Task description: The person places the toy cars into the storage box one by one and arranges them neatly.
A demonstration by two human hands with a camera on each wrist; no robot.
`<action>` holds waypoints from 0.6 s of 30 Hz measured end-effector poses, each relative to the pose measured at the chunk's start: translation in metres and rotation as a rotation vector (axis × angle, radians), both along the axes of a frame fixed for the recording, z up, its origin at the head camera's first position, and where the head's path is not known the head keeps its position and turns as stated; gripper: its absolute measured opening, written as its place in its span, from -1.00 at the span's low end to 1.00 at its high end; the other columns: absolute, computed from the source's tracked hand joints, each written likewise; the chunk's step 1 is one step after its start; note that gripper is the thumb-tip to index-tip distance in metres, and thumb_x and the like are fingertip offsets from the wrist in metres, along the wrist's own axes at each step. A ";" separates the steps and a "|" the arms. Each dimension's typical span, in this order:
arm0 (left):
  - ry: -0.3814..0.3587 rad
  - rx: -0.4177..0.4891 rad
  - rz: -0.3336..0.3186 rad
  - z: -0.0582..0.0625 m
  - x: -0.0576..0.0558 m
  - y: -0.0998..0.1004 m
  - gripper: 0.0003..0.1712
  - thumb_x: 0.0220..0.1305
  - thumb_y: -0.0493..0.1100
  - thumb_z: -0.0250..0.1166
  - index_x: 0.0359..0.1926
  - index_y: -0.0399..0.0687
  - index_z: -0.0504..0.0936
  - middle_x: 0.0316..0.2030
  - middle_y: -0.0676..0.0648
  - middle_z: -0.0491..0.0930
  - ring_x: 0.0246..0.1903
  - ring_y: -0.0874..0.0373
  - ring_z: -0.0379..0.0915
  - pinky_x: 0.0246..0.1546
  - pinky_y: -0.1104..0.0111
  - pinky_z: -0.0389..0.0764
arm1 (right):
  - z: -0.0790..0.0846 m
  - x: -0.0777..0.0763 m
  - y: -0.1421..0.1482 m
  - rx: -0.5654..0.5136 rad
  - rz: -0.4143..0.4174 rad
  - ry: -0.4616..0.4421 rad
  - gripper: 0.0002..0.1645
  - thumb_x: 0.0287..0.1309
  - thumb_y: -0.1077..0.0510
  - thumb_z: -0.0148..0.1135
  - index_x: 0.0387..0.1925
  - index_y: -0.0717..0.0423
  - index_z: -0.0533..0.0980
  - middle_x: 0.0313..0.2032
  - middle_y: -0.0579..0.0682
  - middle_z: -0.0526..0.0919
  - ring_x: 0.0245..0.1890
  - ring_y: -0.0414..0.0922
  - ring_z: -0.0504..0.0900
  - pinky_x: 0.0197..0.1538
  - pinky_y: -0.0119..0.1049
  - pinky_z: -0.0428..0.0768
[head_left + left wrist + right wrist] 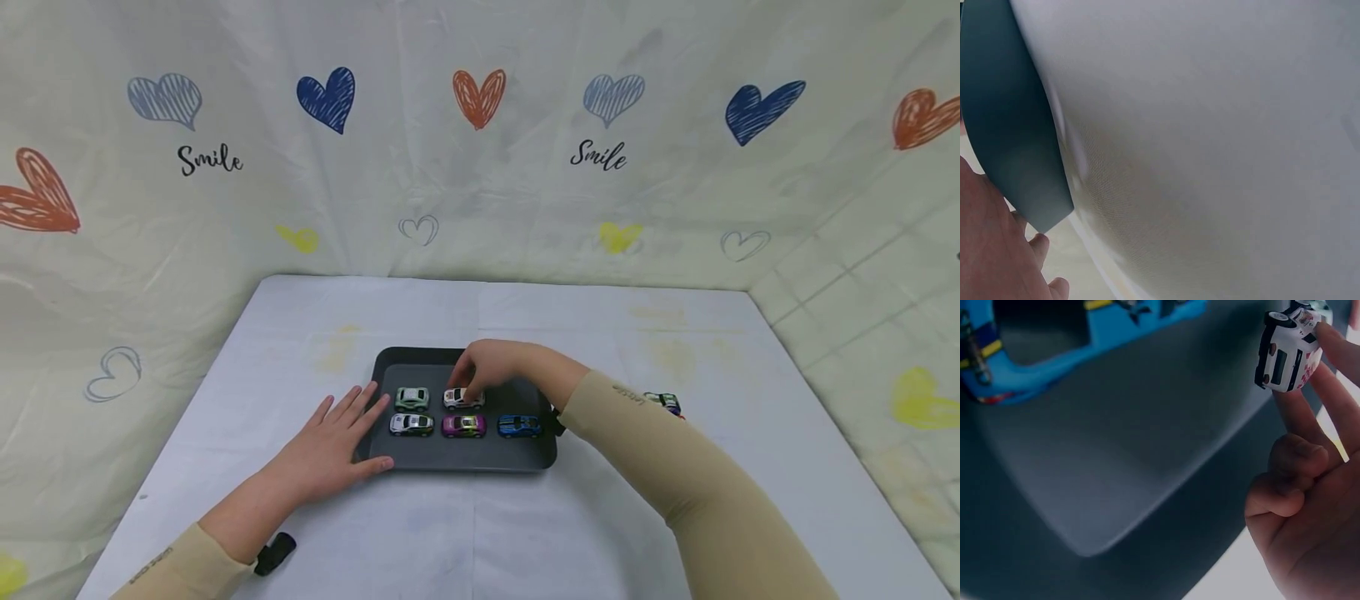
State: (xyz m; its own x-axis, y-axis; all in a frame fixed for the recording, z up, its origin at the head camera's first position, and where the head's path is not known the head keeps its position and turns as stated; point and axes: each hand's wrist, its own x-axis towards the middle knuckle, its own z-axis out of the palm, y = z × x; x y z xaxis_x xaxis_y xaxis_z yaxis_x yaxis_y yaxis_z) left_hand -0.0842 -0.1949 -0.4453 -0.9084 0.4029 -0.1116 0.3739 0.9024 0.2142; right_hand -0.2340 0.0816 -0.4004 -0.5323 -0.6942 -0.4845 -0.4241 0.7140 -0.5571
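Observation:
My right hand point(491, 365) reaches over the dark grey tray point(457, 458) and pinches a white toy car point(454, 399) between thumb and fingers. In the right wrist view, the same white car point(1291, 359) shows pink marks on its side, and the other fingers curl below it. My left hand point(330, 450) lies with fingers spread at the tray's left edge, touching the rim. Around the held car stand a pale green car point(412, 399), a white-and-black car point(411, 425), a magenta car point(463, 426) and a blue car point(519, 426), all inside the tray.
Another toy car point(666, 403) stands on the white table point(360, 308) to the right of the tray, partly hidden by my right sleeve point(675, 475). A cloth with printed hearts point(478, 98) hangs behind the table.

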 end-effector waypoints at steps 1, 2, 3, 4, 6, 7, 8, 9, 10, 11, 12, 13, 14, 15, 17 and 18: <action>-0.002 0.001 0.000 0.000 0.000 0.000 0.09 0.22 0.50 0.13 0.57 0.05 0.04 0.57 -0.09 -0.12 0.52 -0.13 -0.18 0.45 -0.15 -0.13 | -0.001 0.000 -0.001 0.009 -0.001 0.002 -0.62 0.12 0.17 0.44 0.03 -0.02 0.68 -0.20 -0.20 0.68 -0.17 -0.26 0.59 -0.04 -0.34 0.58; -0.002 -0.001 0.000 0.000 0.000 0.000 0.10 0.22 0.50 0.13 0.57 0.05 0.04 0.57 -0.09 -0.12 0.52 -0.13 -0.19 0.45 -0.15 -0.13 | -0.003 0.001 -0.001 0.016 -0.001 0.004 -0.61 0.12 0.17 0.44 0.03 -0.02 0.68 -0.20 -0.20 0.68 -0.17 -0.26 0.60 -0.04 -0.33 0.59; -0.003 -0.001 0.001 -0.001 0.000 0.000 0.10 0.22 0.50 0.13 0.57 0.05 0.04 0.57 -0.08 -0.12 0.52 -0.13 -0.19 0.45 -0.15 -0.13 | -0.004 0.001 -0.002 0.021 0.000 0.006 -0.61 0.13 0.17 0.44 0.03 -0.02 0.67 -0.21 -0.20 0.68 -0.17 -0.26 0.60 -0.03 -0.32 0.59; -0.004 -0.004 0.000 -0.001 0.000 0.000 0.10 0.22 0.51 0.13 0.57 0.06 0.03 0.57 -0.08 -0.13 0.52 -0.13 -0.19 0.45 -0.15 -0.13 | -0.005 0.001 -0.002 0.025 0.000 0.010 -0.61 0.13 0.17 0.44 0.03 -0.03 0.67 -0.21 -0.20 0.68 -0.17 -0.27 0.60 -0.03 -0.32 0.59; -0.008 -0.008 0.001 -0.001 0.000 0.000 0.10 0.22 0.51 0.12 0.58 0.06 0.03 0.57 -0.08 -0.14 0.52 -0.13 -0.20 0.45 -0.15 -0.14 | -0.006 0.002 -0.002 0.036 0.007 0.026 -0.61 0.13 0.16 0.44 0.04 -0.05 0.67 -0.22 -0.21 0.67 -0.18 -0.26 0.60 -0.04 -0.30 0.58; -0.011 -0.008 0.000 0.000 0.000 0.000 0.10 0.22 0.51 0.12 0.58 0.07 0.02 0.57 -0.08 -0.14 0.53 -0.13 -0.21 0.45 -0.15 -0.15 | -0.007 0.002 -0.002 0.040 0.007 0.031 -0.60 0.14 0.15 0.44 0.05 -0.06 0.67 -0.22 -0.21 0.67 -0.18 -0.26 0.59 -0.04 -0.30 0.58; -0.012 -0.008 -0.001 0.000 0.000 0.000 0.10 0.22 0.51 0.12 0.58 0.07 0.02 0.57 -0.08 -0.14 0.53 -0.13 -0.21 0.45 -0.15 -0.15 | -0.007 0.002 -0.003 0.043 0.007 0.032 -0.60 0.14 0.15 0.44 0.05 -0.06 0.67 -0.21 -0.21 0.67 -0.18 -0.25 0.58 -0.04 -0.29 0.58; -0.014 -0.008 0.000 0.000 0.000 0.000 0.10 0.22 0.51 0.11 0.58 0.07 0.02 0.57 -0.08 -0.14 0.53 -0.13 -0.21 0.45 -0.15 -0.15 | -0.007 0.003 -0.003 0.046 0.006 0.035 -0.60 0.14 0.15 0.43 0.05 -0.06 0.67 -0.21 -0.21 0.66 -0.18 -0.25 0.58 -0.04 -0.29 0.57; -0.015 -0.008 0.000 0.000 0.000 0.000 0.10 0.22 0.51 0.11 0.58 0.07 0.02 0.57 -0.08 -0.14 0.53 -0.13 -0.21 0.45 -0.15 -0.15 | -0.007 0.003 -0.003 0.048 0.006 0.036 -0.60 0.14 0.15 0.44 0.05 -0.07 0.67 -0.21 -0.20 0.66 -0.18 -0.24 0.57 -0.04 -0.29 0.57; -0.017 -0.008 0.001 0.000 0.000 0.000 0.10 0.22 0.51 0.11 0.58 0.07 0.02 0.57 -0.08 -0.14 0.53 -0.13 -0.21 0.46 -0.15 -0.15 | -0.006 0.003 -0.003 0.050 0.008 0.037 -0.60 0.14 0.15 0.43 0.06 -0.06 0.67 -0.21 -0.20 0.65 -0.18 -0.24 0.57 -0.04 -0.29 0.57; -0.018 -0.008 0.001 0.000 -0.001 0.000 0.10 0.23 0.51 0.12 0.58 0.06 0.02 0.57 -0.09 -0.13 0.53 -0.13 -0.21 0.46 -0.15 -0.15 | -0.006 0.003 -0.003 0.052 0.009 0.037 -0.59 0.14 0.15 0.43 0.06 -0.06 0.66 -0.21 -0.19 0.65 -0.18 -0.24 0.56 -0.05 -0.29 0.57; -0.021 -0.008 0.002 0.000 0.000 0.000 0.09 0.23 0.51 0.12 0.58 0.06 0.02 0.57 -0.09 -0.14 0.53 -0.13 -0.21 0.45 -0.15 -0.15 | -0.006 0.004 -0.003 0.053 0.010 0.038 -0.58 0.14 0.15 0.43 0.07 -0.05 0.66 -0.21 -0.19 0.64 -0.18 -0.24 0.55 -0.05 -0.30 0.56; -0.022 -0.007 0.002 0.000 0.000 0.000 0.09 0.23 0.50 0.12 0.58 0.06 0.02 0.57 -0.09 -0.13 0.53 -0.13 -0.21 0.45 -0.15 -0.14 | -0.006 0.004 -0.003 0.054 0.011 0.040 -0.57 0.14 0.15 0.43 0.08 -0.05 0.65 -0.22 -0.19 0.63 -0.18 -0.23 0.55 -0.07 -0.30 0.56; -0.024 -0.008 0.002 0.001 0.000 0.000 0.09 0.23 0.51 0.12 0.58 0.06 0.02 0.57 -0.09 -0.13 0.53 -0.13 -0.21 0.45 -0.16 -0.14 | -0.006 0.004 -0.002 0.053 0.014 0.042 -0.57 0.14 0.15 0.43 0.09 -0.05 0.65 -0.23 -0.18 0.63 -0.19 -0.23 0.55 -0.08 -0.30 0.55; -0.026 -0.007 0.001 0.002 0.000 0.000 0.09 0.23 0.51 0.12 0.58 0.06 0.02 0.57 -0.09 -0.13 0.53 -0.13 -0.21 0.45 -0.16 -0.14 | -0.006 0.004 -0.002 0.051 0.017 0.047 -0.56 0.14 0.14 0.43 0.10 -0.05 0.64 -0.25 -0.17 0.62 -0.22 -0.22 0.54 -0.12 -0.30 0.54; -0.026 -0.006 0.000 0.002 0.000 0.001 0.10 0.23 0.51 0.12 0.58 0.06 0.02 0.57 -0.09 -0.13 0.52 -0.13 -0.21 0.45 -0.16 -0.15 | -0.006 0.005 -0.002 0.049 0.018 0.049 -0.55 0.14 0.14 0.43 0.10 -0.05 0.64 -0.26 -0.17 0.62 -0.23 -0.21 0.54 -0.14 -0.30 0.54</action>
